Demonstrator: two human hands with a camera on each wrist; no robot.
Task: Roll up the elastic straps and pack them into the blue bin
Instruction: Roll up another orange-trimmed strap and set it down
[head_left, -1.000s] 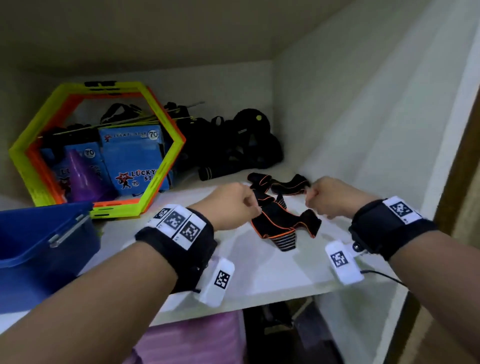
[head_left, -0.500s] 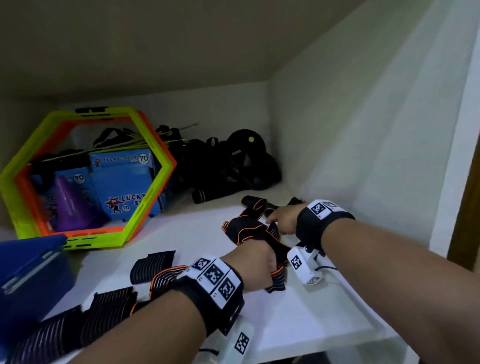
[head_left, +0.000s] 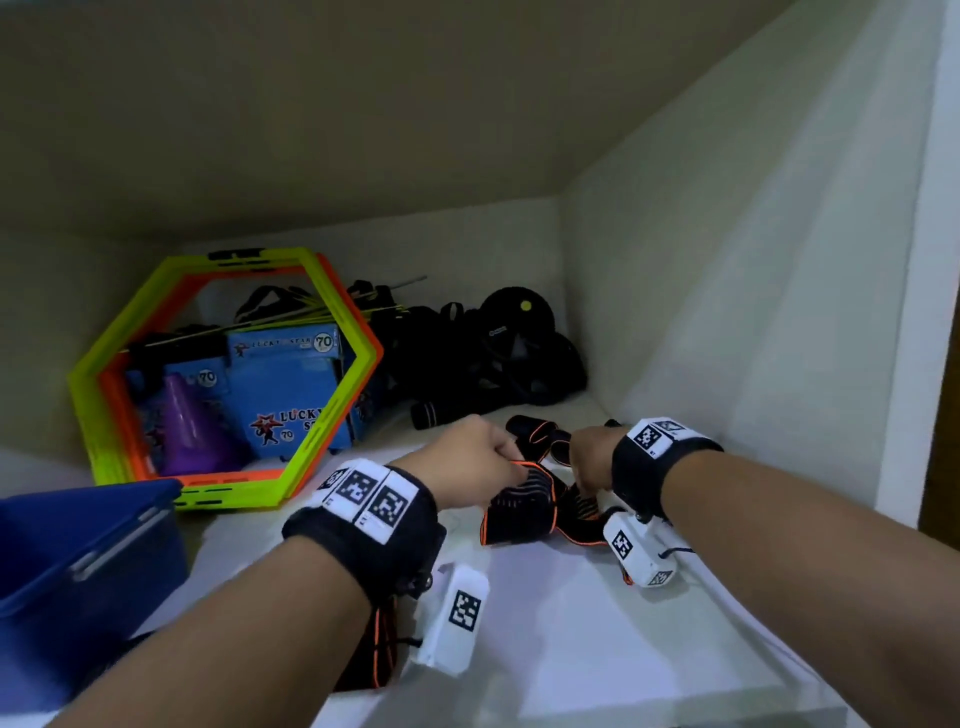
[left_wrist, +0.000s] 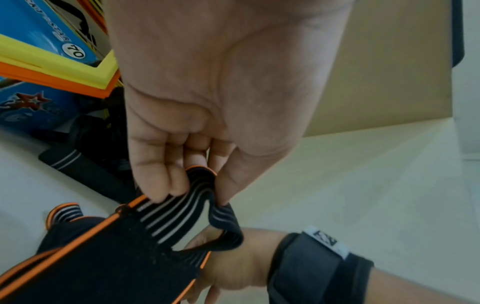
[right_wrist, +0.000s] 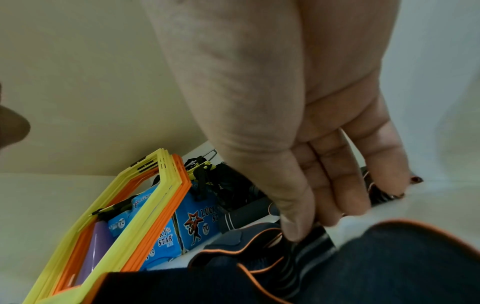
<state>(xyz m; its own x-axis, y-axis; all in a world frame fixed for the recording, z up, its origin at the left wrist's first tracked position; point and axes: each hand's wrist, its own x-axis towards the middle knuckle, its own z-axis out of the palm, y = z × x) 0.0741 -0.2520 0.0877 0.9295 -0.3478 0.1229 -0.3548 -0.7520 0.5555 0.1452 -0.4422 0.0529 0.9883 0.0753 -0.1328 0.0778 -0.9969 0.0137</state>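
Observation:
A black elastic strap (head_left: 524, 512) with orange edging and grey stripes lies crumpled on the white shelf (head_left: 587, 644). My left hand (head_left: 475, 457) pinches its striped end (left_wrist: 182, 207) between thumb and fingertips. My right hand (head_left: 589, 457) pinches another part of the same strap (right_wrist: 309, 248) between thumb and forefinger. The strap's far loops (head_left: 535, 436) trail toward the back. The blue bin (head_left: 78, 566) stands at the left, only partly in view. More straps (head_left: 379, 649) show under my left forearm, mostly hidden.
A yellow and orange hexagon frame (head_left: 228, 384) leans at the back left, with blue boxes (head_left: 283, 384) and a purple cone (head_left: 189, 431) behind it. Black gear (head_left: 498, 358) is piled in the back corner. A white wall (head_left: 753, 312) closes the right side.
My left hand has moved up from the strap's lower end to grip near its top. The view has tilted up, so the rolled straps at lower left are out of sight.

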